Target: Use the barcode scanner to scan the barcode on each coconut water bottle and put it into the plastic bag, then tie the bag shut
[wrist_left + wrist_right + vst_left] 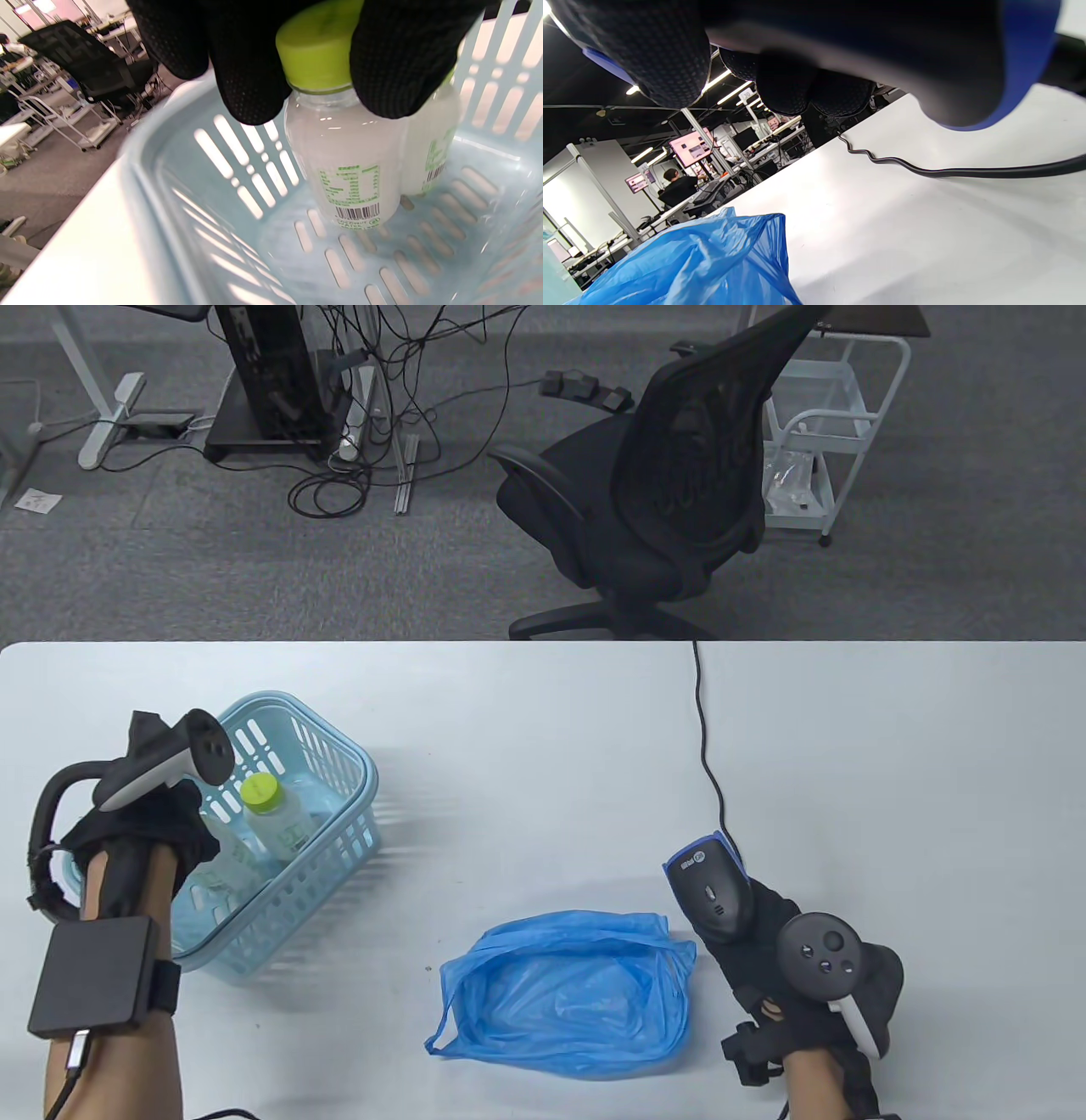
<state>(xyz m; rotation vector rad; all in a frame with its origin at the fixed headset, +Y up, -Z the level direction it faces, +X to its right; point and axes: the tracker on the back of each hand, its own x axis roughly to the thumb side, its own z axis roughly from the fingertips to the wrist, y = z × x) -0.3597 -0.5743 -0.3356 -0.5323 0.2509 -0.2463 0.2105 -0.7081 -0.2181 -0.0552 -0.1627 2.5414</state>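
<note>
A light blue basket (339, 755) stands at the table's left and holds coconut water bottles with green caps. My left hand (191, 836) reaches into it. In the left wrist view its fingers (250, 63) pinch the green cap of one bottle (343, 169), whose barcode faces the camera. A second bottle (432, 140) stands right behind it, its cap showing uncovered (259, 793) from above. My right hand (764, 950) grips the barcode scanner (713, 891) at the right, just above the table. The blue plastic bag (564, 993) lies open between the hands.
The scanner's black cable (708, 755) runs over the table's far edge. A black office chair (662, 492) and a white cart (827, 424) stand on the floor beyond. In the right wrist view the bag (704, 262) lies left of the scanner (967, 63).
</note>
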